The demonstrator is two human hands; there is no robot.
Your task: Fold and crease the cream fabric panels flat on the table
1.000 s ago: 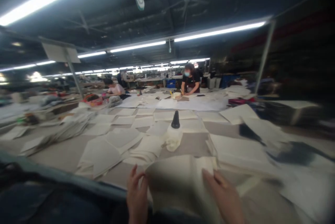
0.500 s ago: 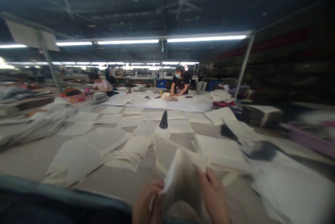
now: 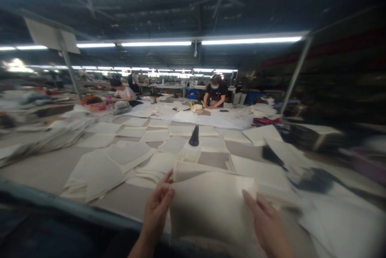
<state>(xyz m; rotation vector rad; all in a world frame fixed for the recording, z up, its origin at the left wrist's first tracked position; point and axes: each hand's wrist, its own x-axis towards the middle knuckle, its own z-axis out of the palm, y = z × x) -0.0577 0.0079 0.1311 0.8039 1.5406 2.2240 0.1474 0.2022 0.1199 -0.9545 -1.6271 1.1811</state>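
Observation:
A cream sheet [image 3: 211, 205], cloth or paper, is stretched out low in front of me. My left hand [image 3: 158, 205] pinches its upper left edge between thumb and fingers. At the upper right corner, my right hand [image 3: 267, 217] is closed on the same sheet, thumb on its near face. Just beyond the sheet stands a pale bottle [image 3: 190, 155] with a black cone-shaped nozzle [image 3: 194, 136]. Left of my left hand lie fanned cream pieces [image 3: 155, 166] and a larger stack of cut panels [image 3: 99, 167].
More cream panels [image 3: 259, 171] lie in rows across the table [image 3: 126, 203]. A bunched pile of pieces [image 3: 57, 139] is at the left, white sheets [image 3: 346, 217] at the right. A co-worker [image 3: 215, 91] bends over the far side; another person [image 3: 123, 91] sits further left.
The sheet was folded up and bent between my hands; it is now opened out flatter. My hands have moved apart, and the view has shifted slightly.

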